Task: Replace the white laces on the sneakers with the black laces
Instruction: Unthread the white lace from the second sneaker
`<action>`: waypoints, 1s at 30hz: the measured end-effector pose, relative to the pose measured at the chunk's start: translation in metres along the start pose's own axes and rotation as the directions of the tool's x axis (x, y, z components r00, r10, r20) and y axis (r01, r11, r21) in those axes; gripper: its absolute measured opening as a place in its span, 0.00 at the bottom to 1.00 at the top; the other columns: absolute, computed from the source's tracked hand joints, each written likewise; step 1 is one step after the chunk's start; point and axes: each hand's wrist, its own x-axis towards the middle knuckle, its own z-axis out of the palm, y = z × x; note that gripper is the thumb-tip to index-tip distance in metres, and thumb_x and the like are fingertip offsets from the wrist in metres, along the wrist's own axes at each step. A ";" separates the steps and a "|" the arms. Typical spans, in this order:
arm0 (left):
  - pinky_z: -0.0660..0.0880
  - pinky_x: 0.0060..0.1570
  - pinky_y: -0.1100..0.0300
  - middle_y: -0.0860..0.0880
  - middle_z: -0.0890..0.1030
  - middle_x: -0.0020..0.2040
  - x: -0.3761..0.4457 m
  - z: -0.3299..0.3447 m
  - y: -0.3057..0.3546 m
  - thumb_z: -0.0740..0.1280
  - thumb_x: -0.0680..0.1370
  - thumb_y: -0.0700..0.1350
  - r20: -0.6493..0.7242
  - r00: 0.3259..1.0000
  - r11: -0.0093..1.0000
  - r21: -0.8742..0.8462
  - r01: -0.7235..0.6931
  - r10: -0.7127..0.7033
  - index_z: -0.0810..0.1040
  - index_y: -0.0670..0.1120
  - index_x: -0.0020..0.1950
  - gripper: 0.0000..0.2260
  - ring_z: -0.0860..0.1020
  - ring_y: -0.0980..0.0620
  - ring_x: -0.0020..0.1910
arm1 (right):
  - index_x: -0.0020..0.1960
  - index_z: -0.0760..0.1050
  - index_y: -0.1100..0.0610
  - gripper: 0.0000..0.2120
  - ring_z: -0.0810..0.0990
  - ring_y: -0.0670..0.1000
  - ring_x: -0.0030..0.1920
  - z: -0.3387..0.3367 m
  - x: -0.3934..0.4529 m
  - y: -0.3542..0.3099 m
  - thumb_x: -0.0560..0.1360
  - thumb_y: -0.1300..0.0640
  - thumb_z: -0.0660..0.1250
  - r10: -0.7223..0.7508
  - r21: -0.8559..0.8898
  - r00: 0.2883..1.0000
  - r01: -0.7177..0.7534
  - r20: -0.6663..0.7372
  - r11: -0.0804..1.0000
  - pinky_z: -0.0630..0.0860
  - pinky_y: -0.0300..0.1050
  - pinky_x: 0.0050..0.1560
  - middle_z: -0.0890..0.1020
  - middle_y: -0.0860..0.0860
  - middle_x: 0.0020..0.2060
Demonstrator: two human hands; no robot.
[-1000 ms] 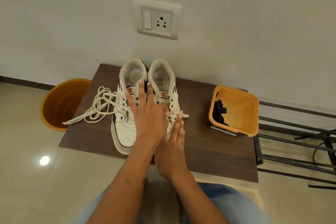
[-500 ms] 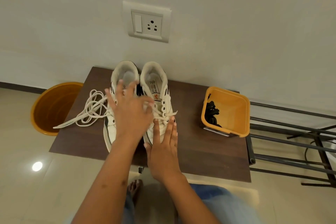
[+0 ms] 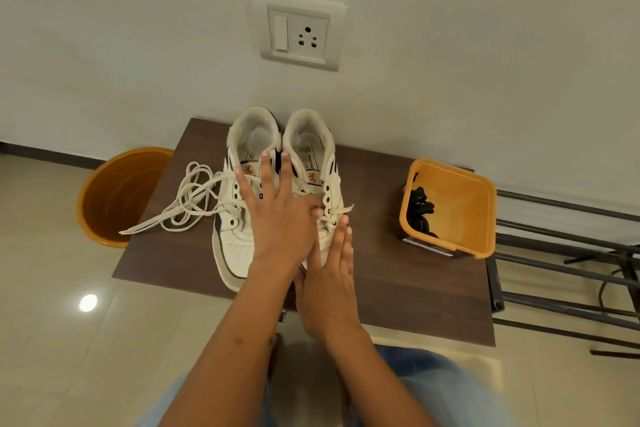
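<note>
Two white sneakers stand side by side on the brown table, toes toward me: the left sneaker and the right sneaker. A loose white lace lies coiled to the left of them, one strand reaching the left sneaker's eyelets. My left hand lies over both shoes with three fingers spread; its thumb and forefinger pinch the white lace at the right sneaker's eyelets. My right hand rests flat on that shoe's toe. Black laces lie in a yellow tub at the right.
An orange bin stands on the floor by the table's left edge. A dark metal rack sits to the right of the table. A wall socket is on the wall behind the sneakers. My knees are under the near edge.
The view shifted left and then back. My left hand stays over the sneakers with its thumb at the right shoe's lace; my right hand stays flat on the toe.
</note>
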 end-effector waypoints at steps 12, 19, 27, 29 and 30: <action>0.43 0.69 0.25 0.45 0.69 0.71 0.008 -0.028 -0.033 0.68 0.77 0.41 -0.304 0.872 0.899 -0.337 0.279 -0.384 0.81 0.51 0.47 0.05 0.63 0.39 0.74 | 0.76 0.28 0.44 0.34 0.26 0.56 0.74 0.003 -0.002 0.000 0.83 0.43 0.50 0.006 0.020 1.000 -0.005 -0.019 1.000 0.36 0.50 0.76 0.22 0.57 0.71; 0.42 0.70 0.27 0.46 0.67 0.74 -0.006 -0.029 -0.071 0.71 0.76 0.43 -0.083 0.859 0.830 -0.320 0.456 -0.505 0.81 0.55 0.57 0.12 0.52 0.37 0.78 | 0.79 0.37 0.44 0.31 0.35 0.57 0.77 -0.010 -0.003 -0.005 0.83 0.44 0.51 0.012 0.051 1.000 -0.011 -0.023 0.999 0.42 0.52 0.77 0.32 0.57 0.76; 0.32 0.69 0.37 0.48 0.50 0.81 0.003 -0.011 -0.030 0.64 0.79 0.58 -0.113 0.992 0.964 -0.267 0.024 -0.055 0.72 0.66 0.68 0.17 0.42 0.37 0.78 | 0.58 0.80 0.47 0.11 0.66 0.55 0.58 -0.035 0.037 0.007 0.77 0.59 0.68 0.034 0.064 0.903 -0.007 -0.429 0.998 0.69 0.52 0.57 0.70 0.52 0.61; 0.32 0.68 0.35 0.48 0.50 0.81 0.004 -0.003 -0.025 0.65 0.77 0.62 -0.101 0.993 0.972 -0.234 0.031 -0.056 0.72 0.68 0.67 0.18 0.42 0.38 0.78 | 0.55 0.82 0.48 0.08 0.64 0.56 0.58 -0.031 0.043 0.006 0.77 0.56 0.69 0.011 0.064 0.915 0.016 -0.402 0.998 0.68 0.52 0.56 0.70 0.53 0.61; 0.32 0.68 0.34 0.48 0.51 0.81 0.005 0.000 -0.024 0.66 0.76 0.63 -0.104 0.992 0.974 -0.223 0.044 -0.068 0.73 0.69 0.66 0.18 0.42 0.38 0.78 | 0.52 0.82 0.48 0.07 0.64 0.56 0.57 -0.029 0.045 0.007 0.76 0.55 0.70 0.011 0.091 0.908 0.030 -0.419 0.995 0.68 0.52 0.55 0.70 0.53 0.60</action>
